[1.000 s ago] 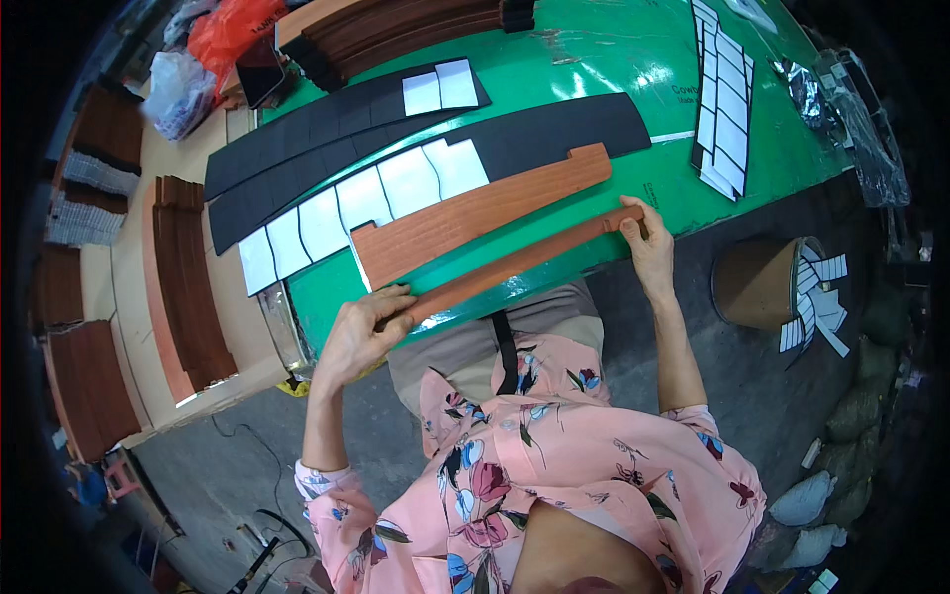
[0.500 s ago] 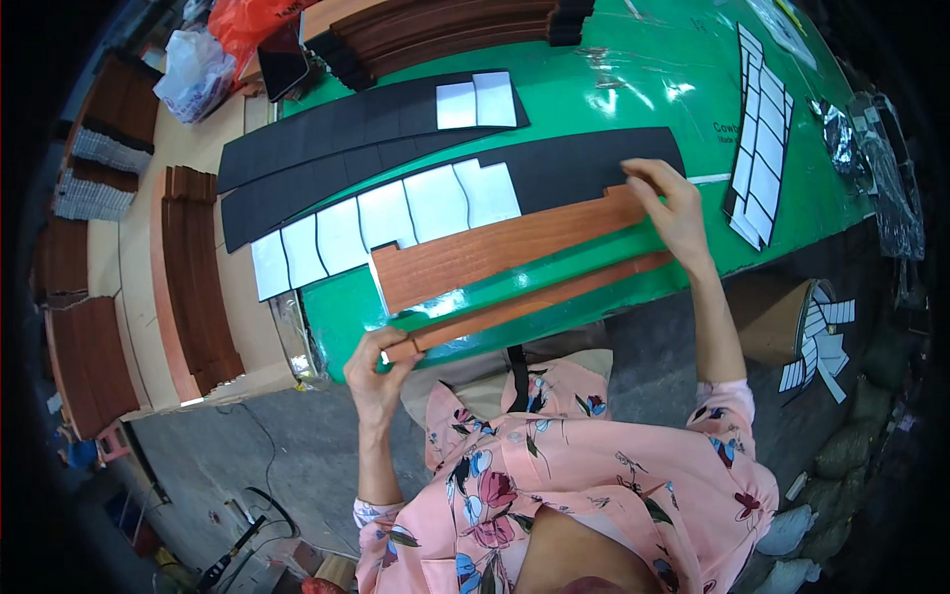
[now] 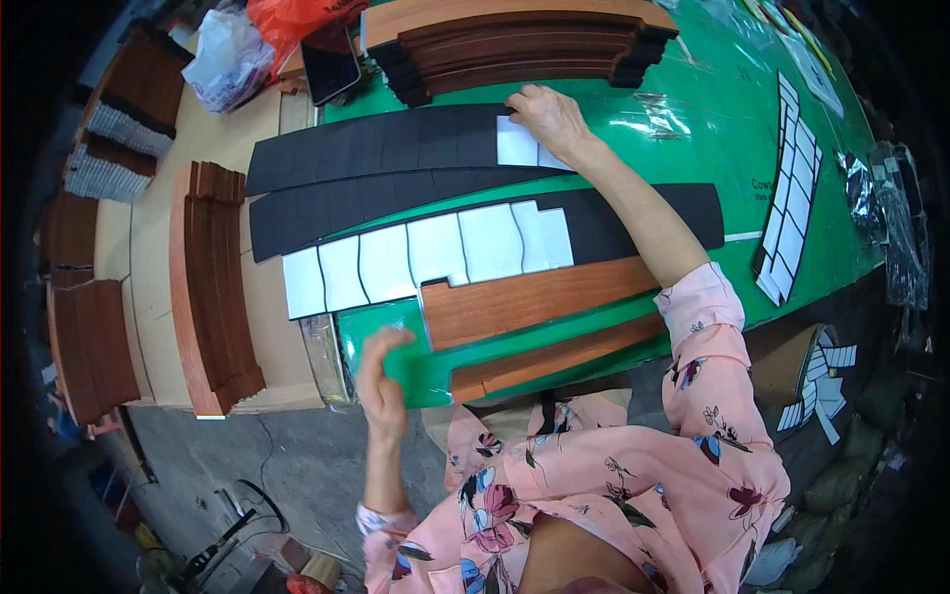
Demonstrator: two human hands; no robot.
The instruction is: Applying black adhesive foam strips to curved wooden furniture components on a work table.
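Note:
My right hand (image 3: pixel 550 121) reaches across the table with bent fingers. Their tips pinch at the far edge of a curved black foam sheet (image 3: pixel 396 139), beside its white patch (image 3: pixel 519 145). My left hand (image 3: pixel 384 384) is smeared by motion over the table's near edge; nothing shows in it. To its right lie two brown wood-grain pieces: a wide board (image 3: pixel 534 302) with a notched end, and a narrower strip (image 3: pixel 554 358) nearer me. My right forearm and sleeve cover their right ends. Behind the board, a second black sheet (image 3: pixel 653 223) has a long white section (image 3: pixel 386 259).
Stacked brown mouldings (image 3: pixel 524 49) stand at the table's back, others (image 3: pixel 213 287) on cardboard at left. A phone (image 3: pixel 331 64) lies by plastic bags (image 3: pixel 230 59). A white-patterned sheet (image 3: pixel 789 188) lies at right. Below it, a bin (image 3: pixel 792 366) holds white scraps.
My right hand has left the wide board and moved back and left to the far black sheet. My left hand has let go of the narrow strip, which now lies near the table's front edge.

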